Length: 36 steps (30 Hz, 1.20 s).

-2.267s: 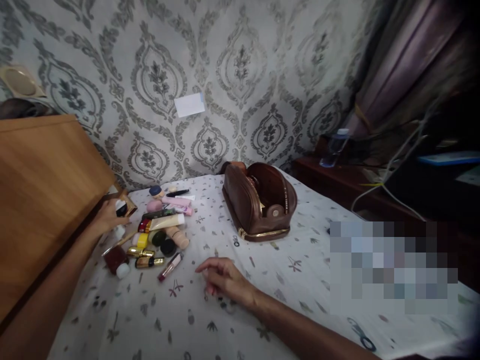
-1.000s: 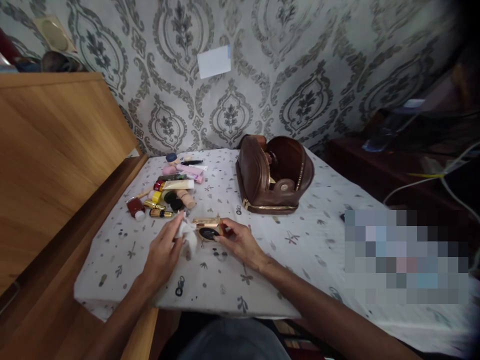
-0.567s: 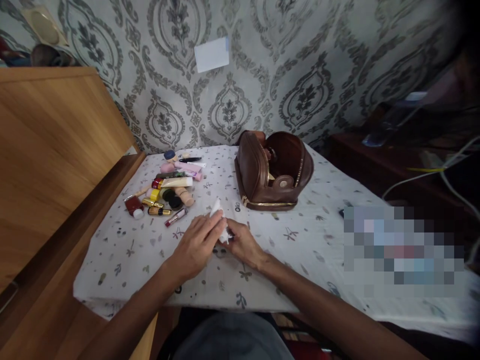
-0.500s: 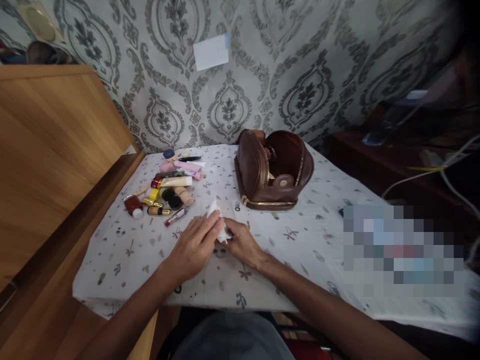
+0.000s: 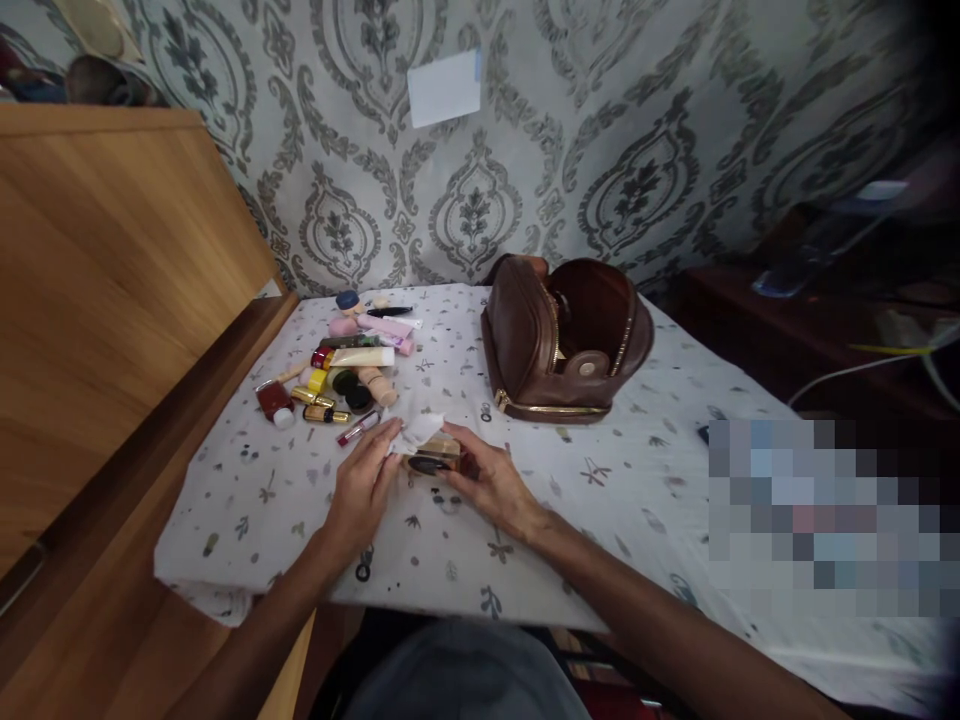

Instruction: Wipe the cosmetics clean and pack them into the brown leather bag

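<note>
My left hand pinches a crumpled white wipe, which lies over the top and left end of a small amber-tinted, box-shaped container. A dark oval shows on that container's near side. My right hand grips its right end between thumb and fingers. Both hands are above the printed cloth, near the middle of the table. Just beyond my left hand lies a lip gloss tube. A brown bag with gold zips stands gaping behind my right hand.
Several cosmetics lie at the left, among them a red-brown bottle, a cream tube and a round black-lidded pot. A wooden panel borders the table's left side. A blurred-out patch covers things at the right.
The amber container, mostly hidden before, now shows between my hands. My left hand has drawn left and the wipe is spread wider. The camera view has shifted slightly.
</note>
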Tool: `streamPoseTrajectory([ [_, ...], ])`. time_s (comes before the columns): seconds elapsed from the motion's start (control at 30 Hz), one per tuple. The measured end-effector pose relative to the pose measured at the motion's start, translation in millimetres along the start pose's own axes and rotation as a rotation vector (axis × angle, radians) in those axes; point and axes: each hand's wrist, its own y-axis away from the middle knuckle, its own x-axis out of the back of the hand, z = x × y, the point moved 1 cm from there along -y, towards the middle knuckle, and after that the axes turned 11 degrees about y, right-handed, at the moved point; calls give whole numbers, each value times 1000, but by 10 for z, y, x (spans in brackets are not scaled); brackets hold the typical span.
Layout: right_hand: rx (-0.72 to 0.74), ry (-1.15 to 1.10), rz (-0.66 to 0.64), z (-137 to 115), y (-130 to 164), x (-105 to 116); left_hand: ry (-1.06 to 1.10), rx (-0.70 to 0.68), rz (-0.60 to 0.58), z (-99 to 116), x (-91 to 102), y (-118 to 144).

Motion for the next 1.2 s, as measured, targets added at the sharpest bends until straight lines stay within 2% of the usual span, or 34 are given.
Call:
streamPoseTrajectory([
  [0.07, 0, -1, -23, -11, 8, 18, 90, 109, -33, -33, -23, 13],
  [0.17, -27, -36, -25, -35, -3, 29, 145, 174, -79, -96, -46, 44],
  [0.3, -90, -267, -24, -35, -41, -1, 144, 170, -77, -128, -49, 66],
  [0.5, -226, -577, -15, -29, -83, -14, 178, 168, -74, -47, -17, 40],
  [0.67, -266, -679, -62, -92, -88, 24, 162, 125, -68, 15, 34, -48],
  [0.87, -282, -688, -126, -155, -72, 72, 166, 69, -25, 47, 44, -218],
  [1.0, -290, -713, -82, -166, -75, 86, 236, 113, -9, 2, 13, -228],
  [1.2, -391, -858, 33, -150, -101, 113, 339, 233, -27, -37, -24, -130],
])
